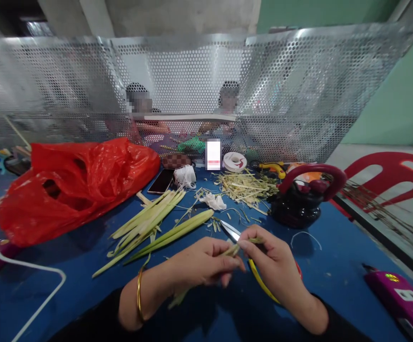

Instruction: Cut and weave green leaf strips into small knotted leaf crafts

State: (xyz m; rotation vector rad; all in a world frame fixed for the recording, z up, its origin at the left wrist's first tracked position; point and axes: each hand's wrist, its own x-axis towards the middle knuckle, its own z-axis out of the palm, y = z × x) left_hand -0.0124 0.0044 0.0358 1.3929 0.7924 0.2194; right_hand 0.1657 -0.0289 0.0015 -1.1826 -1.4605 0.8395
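Observation:
My left hand (pixel 201 266) and my right hand (pixel 275 263) meet over the blue table (pixel 85 266), both pinched on a thin green leaf strip (pixel 233 249) stretched between them. The strip's lower end (pixel 177 299) hangs below my left hand. Scissors with a yellow handle (pixel 259 280) lie under my right hand, their blades (pixel 231 230) pointing away. A bundle of long green leaf strips (pixel 156 223) lies on the table just beyond my left hand.
A red plastic bag (pixel 74 185) sits at the left. A black phone (pixel 160 181), white thread (pixel 185 176), a tape roll (pixel 234 161), a pile of dry trimmings (pixel 245 187) and a dark kettle-shaped basket (pixel 301 199) lie further back. Perforated metal screen (pixel 192 80) with people behind it.

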